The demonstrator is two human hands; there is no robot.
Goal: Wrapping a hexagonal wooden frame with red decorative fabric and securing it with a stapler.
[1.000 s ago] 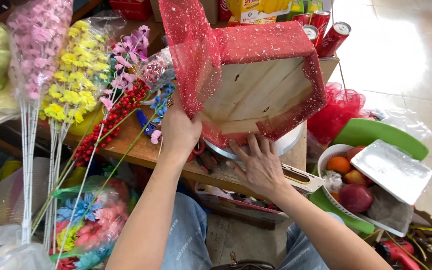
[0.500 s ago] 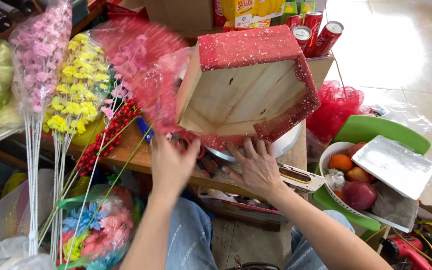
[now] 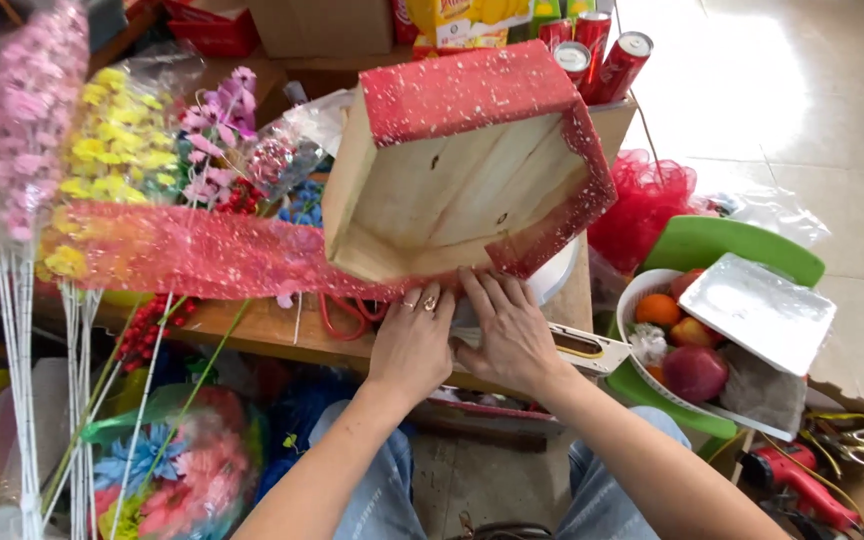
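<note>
At your far left stand bagged artificial flower stems, pink (image 3: 17, 110) and yellow (image 3: 117, 165), upright by the bench edge. Next, a strip of red glitter mesh (image 3: 182, 250) trails leftward from the wooden box (image 3: 462, 185) — the box sits tipped on the wooden bench (image 3: 272, 335), open side toward you, its rim wrapped in the same mesh. Your left hand (image 3: 412, 345) lies flat, fingers pressing the mesh at the box's lower edge; it grips nothing. Your right hand (image 3: 512, 335) — just beside it, touching — also presses there, fingers spread. Behind the box stand red cans (image 3: 602, 55). At right, a white bowl of fruit (image 3: 667, 335) under a white tray (image 3: 757, 310).
</note>
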